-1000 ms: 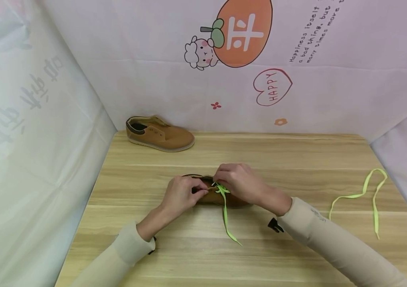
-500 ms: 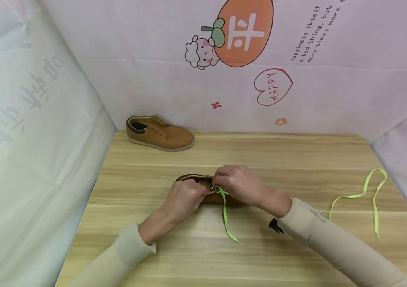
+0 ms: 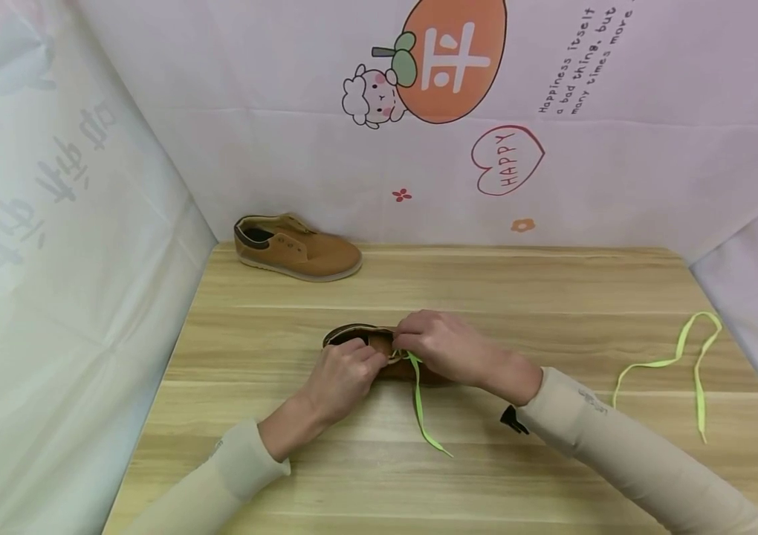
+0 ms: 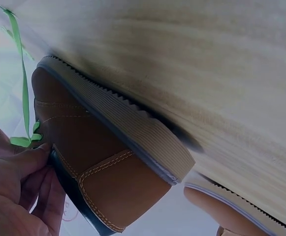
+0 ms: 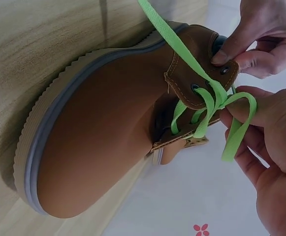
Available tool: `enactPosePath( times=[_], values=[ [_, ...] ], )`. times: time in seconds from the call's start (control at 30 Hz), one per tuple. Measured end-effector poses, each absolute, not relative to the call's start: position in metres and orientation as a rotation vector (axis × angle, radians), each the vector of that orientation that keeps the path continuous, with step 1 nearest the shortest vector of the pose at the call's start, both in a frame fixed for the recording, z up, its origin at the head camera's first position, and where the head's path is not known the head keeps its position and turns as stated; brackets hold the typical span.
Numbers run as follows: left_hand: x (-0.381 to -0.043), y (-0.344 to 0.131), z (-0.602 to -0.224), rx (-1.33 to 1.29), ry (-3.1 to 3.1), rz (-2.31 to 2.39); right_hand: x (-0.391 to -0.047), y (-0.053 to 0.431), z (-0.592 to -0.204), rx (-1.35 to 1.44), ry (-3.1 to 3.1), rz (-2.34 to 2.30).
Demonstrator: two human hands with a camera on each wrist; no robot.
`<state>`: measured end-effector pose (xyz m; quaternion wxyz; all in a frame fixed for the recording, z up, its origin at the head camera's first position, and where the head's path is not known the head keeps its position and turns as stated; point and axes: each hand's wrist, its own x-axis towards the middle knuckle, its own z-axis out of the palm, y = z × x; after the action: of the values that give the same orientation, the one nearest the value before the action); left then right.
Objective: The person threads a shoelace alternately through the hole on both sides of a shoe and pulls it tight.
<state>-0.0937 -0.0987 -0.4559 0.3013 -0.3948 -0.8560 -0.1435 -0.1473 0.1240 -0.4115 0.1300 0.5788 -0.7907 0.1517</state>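
1. At the middle of the wooden table (image 3: 519, 282), we see a brown leather-look shoe (image 5: 93, 128) sole down, its toe to the right, beneath two working hands.
2. We find the left hand (image 3: 342, 375) knuckles up, its forearm slanting in from the lower left; thumb and fingers pinch the near eyelet flap (image 5: 192, 61) beside its end eyelet.
3. Opposite, we see the right hand (image 3: 449, 345) arched over the shoe, forearm angled from the lower right, curled fingers grasping a neon-green shoelace (image 5: 204, 73) close to the eyelets.
4. We note the lace's loose end trailing onto the wood on the person's side.
5. Behind, we spot a matching unlaced shoe (image 3: 312, 253); at far right lies a second green lace (image 3: 660, 365).
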Motion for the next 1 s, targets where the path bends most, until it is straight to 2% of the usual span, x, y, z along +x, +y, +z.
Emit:
enactPosePath(
  times=[0.5, 1.0],
  values=[
    [-0.092, -0.099, -0.459, -1.034, -2.248, -0.407, -0.145, 0.121, -0.416, 1.732, -2.267, 0.388],
    [-0.093, -0.102, -0.458, -0.928, -2.388, -0.795, -0.14, 0.121, -0.422, 1.557, -2.469, 0.793]
  ],
)
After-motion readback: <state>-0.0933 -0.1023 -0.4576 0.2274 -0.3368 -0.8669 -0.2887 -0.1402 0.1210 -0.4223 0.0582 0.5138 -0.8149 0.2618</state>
